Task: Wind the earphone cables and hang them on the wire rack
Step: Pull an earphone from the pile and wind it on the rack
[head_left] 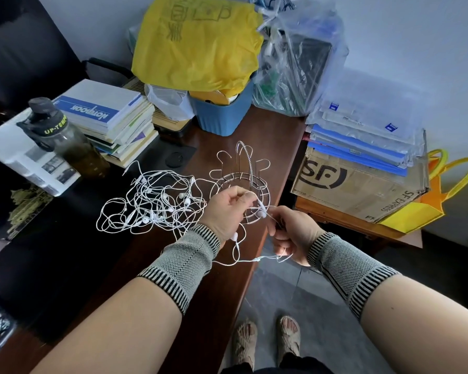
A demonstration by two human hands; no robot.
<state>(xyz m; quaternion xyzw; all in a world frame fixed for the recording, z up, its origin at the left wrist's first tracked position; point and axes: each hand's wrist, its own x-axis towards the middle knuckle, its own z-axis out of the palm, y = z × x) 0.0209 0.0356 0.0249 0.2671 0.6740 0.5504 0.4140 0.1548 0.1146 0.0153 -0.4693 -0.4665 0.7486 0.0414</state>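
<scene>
A tangle of white earphone cables (152, 203) lies on the dark wooden desk (216, 268), left of a round wire rack (241, 168) with upright hooks. My left hand (227, 209) is raised in front of the rack and pinches one white earphone cable (238, 249) near its earbuds. My right hand (289, 233), just off the desk's right edge, grips the lower part of the same cable, which hangs in a loop between both hands.
A water bottle (62, 139), a stack of notebooks (111, 114) and a blue bin (222, 112) with a yellow bag (197, 44) stand behind the cables. A cardboard box (357, 184) with folders sits on a low table to the right.
</scene>
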